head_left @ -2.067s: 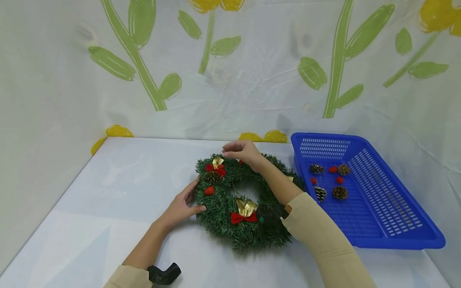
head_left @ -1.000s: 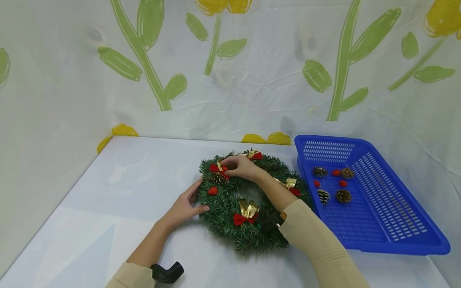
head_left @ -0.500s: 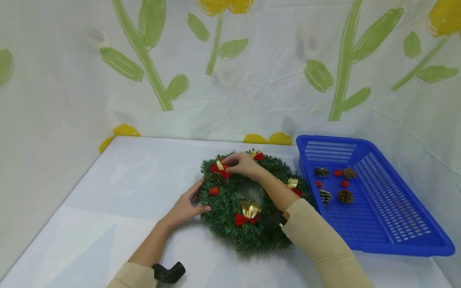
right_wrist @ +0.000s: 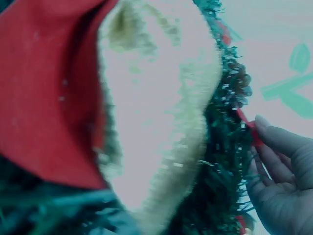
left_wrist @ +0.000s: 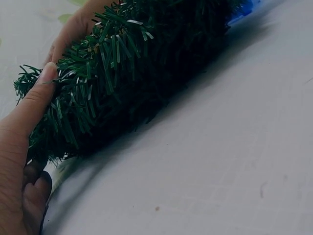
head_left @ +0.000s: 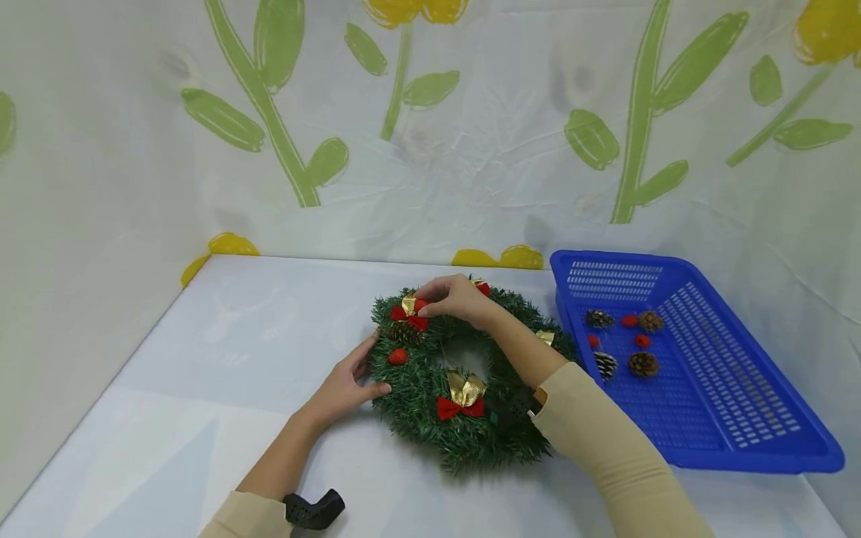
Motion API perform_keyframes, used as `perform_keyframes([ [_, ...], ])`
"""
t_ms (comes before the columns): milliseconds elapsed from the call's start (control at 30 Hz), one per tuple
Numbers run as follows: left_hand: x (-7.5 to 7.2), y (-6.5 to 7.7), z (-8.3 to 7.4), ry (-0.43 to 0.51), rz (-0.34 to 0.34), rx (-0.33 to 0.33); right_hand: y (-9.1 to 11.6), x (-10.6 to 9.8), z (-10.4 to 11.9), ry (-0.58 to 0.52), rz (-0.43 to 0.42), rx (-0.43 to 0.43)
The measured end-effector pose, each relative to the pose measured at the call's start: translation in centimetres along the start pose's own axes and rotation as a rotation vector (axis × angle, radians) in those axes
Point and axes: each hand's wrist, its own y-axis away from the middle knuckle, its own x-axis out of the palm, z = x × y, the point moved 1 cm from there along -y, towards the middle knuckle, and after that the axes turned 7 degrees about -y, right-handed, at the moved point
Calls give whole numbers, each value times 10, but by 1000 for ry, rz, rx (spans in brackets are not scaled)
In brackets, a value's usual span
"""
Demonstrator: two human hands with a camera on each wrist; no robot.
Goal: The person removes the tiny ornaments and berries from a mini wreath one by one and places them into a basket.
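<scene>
A green Christmas wreath (head_left: 430,418) lies on the white table, dressed with red-and-gold bows, pinecones and red berries. My left hand (head_left: 343,387) grips its left outer edge; the left wrist view shows the thumb (left_wrist: 41,90) over the needles and other fingers lower at the edge. Above the wreath's upper left part, my right hand (head_left: 459,300) pinches the red ribbon of a bow (head_left: 409,317). A pinecone (head_left: 406,332) and a red berry (head_left: 397,356) sit just below that bow. Another gold bow (right_wrist: 156,107) looms large and blurred in the right wrist view.
A blue plastic basket (head_left: 699,459) stands right beside the wreath. Inside are several pinecones (head_left: 643,364) and red berries (head_left: 642,341). A white cloth wall with a printed flower pattern rises behind the table, and my right forearm crosses over the wreath.
My right hand has come down from above the wreath to the upper left bow, and its fingers now pinch red ribbon there. The left hand keeps its place on the wreath's edge.
</scene>
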Motion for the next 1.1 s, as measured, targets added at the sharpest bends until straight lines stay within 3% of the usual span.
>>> perform_keyframes([
  [267,-1,-1,0,10,-8,-4,4,-9,19,-23,63,-23],
  [633,-1,2,1,7,-13,9,12,-28,27,-44,226,-47],
  [833,-1,1,0,-2,-1,10,18,-41,34,-88,257,-82],
  [1100,-2,0,0,5,1,7,25,-53,41,-170,228,-34],
])
